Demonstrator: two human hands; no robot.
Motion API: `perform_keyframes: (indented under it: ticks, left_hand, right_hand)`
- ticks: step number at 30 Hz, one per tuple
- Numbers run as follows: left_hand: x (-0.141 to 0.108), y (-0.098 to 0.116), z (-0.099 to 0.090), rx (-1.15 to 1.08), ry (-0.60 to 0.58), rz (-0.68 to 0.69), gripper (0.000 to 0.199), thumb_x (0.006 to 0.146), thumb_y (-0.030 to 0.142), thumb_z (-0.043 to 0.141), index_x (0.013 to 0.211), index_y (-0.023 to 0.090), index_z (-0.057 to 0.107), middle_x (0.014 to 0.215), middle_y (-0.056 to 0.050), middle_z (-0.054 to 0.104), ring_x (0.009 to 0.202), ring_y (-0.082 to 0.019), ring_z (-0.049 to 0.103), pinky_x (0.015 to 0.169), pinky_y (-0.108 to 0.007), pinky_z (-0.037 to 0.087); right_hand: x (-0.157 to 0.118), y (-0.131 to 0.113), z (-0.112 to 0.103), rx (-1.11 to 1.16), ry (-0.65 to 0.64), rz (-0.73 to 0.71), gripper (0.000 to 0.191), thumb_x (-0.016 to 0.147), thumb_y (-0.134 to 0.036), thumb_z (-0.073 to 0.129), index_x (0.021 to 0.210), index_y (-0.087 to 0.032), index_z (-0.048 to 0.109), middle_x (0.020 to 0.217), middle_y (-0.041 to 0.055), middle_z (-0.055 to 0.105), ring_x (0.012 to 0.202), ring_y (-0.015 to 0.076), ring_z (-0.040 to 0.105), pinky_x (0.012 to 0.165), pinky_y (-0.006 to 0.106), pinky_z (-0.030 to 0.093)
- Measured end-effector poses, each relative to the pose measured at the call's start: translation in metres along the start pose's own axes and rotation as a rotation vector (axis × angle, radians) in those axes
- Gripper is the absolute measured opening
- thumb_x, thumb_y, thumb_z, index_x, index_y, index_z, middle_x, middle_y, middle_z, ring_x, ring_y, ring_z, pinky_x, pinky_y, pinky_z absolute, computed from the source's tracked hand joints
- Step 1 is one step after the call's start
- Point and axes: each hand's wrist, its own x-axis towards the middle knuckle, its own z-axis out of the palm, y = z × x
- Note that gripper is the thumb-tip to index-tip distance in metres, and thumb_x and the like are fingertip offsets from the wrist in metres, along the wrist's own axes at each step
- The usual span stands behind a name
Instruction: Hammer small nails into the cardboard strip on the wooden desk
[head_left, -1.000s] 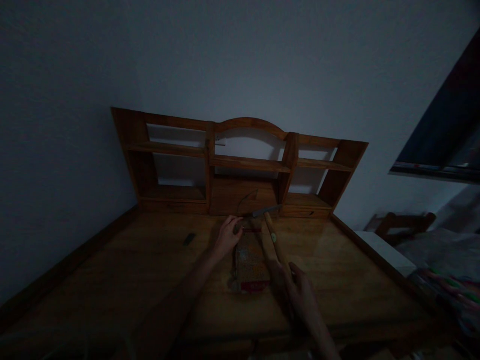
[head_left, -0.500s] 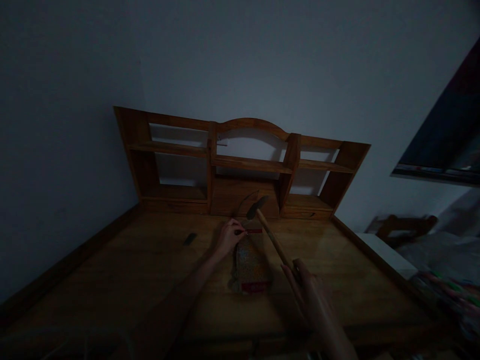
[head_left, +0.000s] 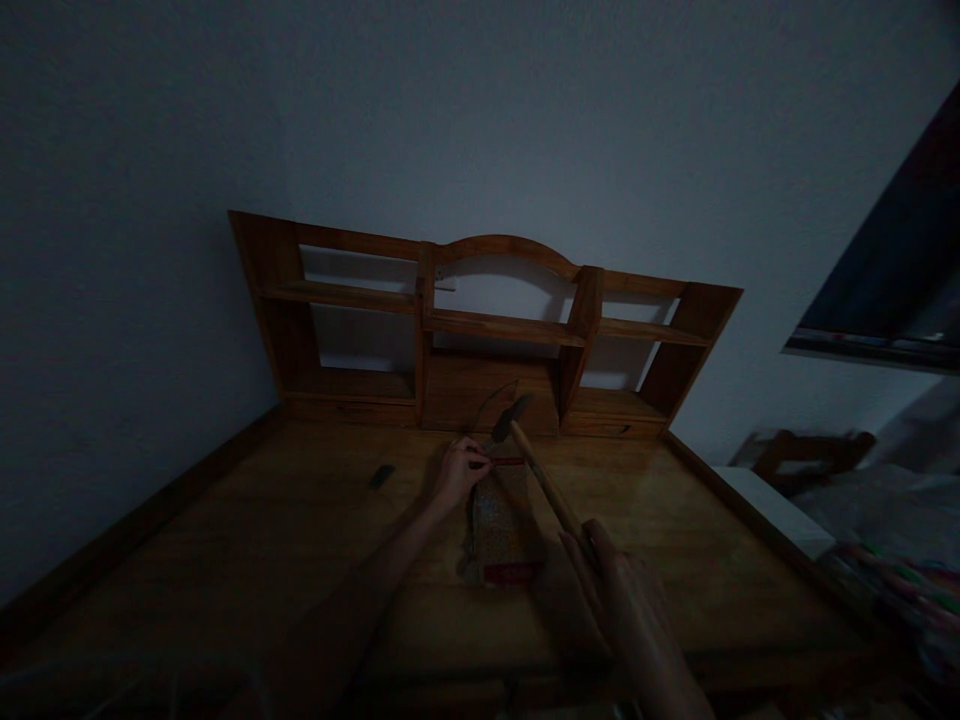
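Note:
My right hand is wrapped round the wooden handle of a hammer. The hammer's dark head is raised over the far end of a flat, worn block with red bands at both ends, lying on the desk. At that far end, my left hand pinches something too small to make out, close to the red band and just left of the hammer head. The scene is dim, so the fingertips show poorly.
The wooden desk carries a shelf unit along its back edge. A small dark object lies left of my left hand. Beyond the right edge are a white surface and a wooden chair back.
The hammer head has shifted slightly left and down towards my left fingers. My left hand stays nearly in place at the far end of the block.

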Motion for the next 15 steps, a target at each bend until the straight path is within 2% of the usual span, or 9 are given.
perform_keyframes:
  ticks: [4,7,9,11,13,15]
  left_hand:
    - [0.000,-0.001,0.002,0.001,0.011,-0.018,0.005,0.075,0.024,0.073,0.077,0.022,0.077,0.092,-0.005,0.064,0.091,-0.019,0.059,0.081,-0.031,0.045]
    - [0.000,0.000,0.003,0.012,0.016,-0.048,0.004,0.074,0.024,0.073,0.074,0.021,0.076,0.091,-0.005,0.064,0.092,-0.019,0.059,0.081,-0.031,0.046]
    - [-0.001,0.001,0.002,0.020,0.005,-0.045,0.004,0.075,0.024,0.072,0.075,0.022,0.076,0.090,-0.005,0.064,0.092,-0.019,0.059,0.082,-0.032,0.045]
    - [-0.001,0.003,0.000,0.014,-0.004,-0.028,0.006,0.076,0.027,0.072,0.077,0.023,0.076,0.090,-0.004,0.064,0.091,-0.019,0.059,0.082,-0.032,0.045]
    - [-0.001,0.006,-0.003,0.002,-0.005,-0.021,0.010,0.076,0.032,0.072,0.078,0.023,0.076,0.090,-0.004,0.064,0.091,-0.019,0.059,0.083,-0.032,0.045]
    - [-0.002,0.009,-0.005,-0.007,0.002,-0.036,0.016,0.074,0.038,0.073,0.082,0.024,0.076,0.090,-0.004,0.065,0.092,-0.020,0.059,0.084,-0.033,0.045]
  right_hand:
    - [-0.001,-0.002,0.003,-0.029,-0.062,-0.002,0.023,0.093,-0.034,0.043,0.108,-0.020,0.056,0.073,0.0085,0.072,0.067,0.0255,0.069,0.049,0.026,0.029]
    - [-0.004,0.001,0.011,-0.011,-0.116,0.039,0.026,0.087,-0.029,0.051,0.111,-0.019,0.056,0.075,0.0106,0.073,0.071,0.0275,0.070,0.052,0.026,0.034]
    - [-0.007,0.002,0.015,0.144,-0.080,0.065,0.029,0.088,-0.035,0.049,0.111,-0.018,0.057,0.076,0.0112,0.072,0.071,0.0270,0.069,0.053,0.027,0.038]
    - [-0.008,0.002,0.018,0.397,0.011,0.088,0.038,0.090,-0.047,0.046,0.110,-0.017,0.057,0.077,0.0103,0.071,0.070,0.0246,0.068,0.054,0.026,0.041]
    - [-0.008,0.003,0.018,0.637,0.112,0.152,0.051,0.087,-0.060,0.045,0.108,-0.015,0.057,0.072,0.0076,0.067,0.065,0.0214,0.065,0.054,0.025,0.043]
    - [-0.007,0.006,0.019,0.798,0.136,0.239,0.058,0.083,-0.066,0.047,0.104,-0.014,0.058,0.063,0.0032,0.062,0.055,0.0173,0.058,0.049,0.023,0.042]
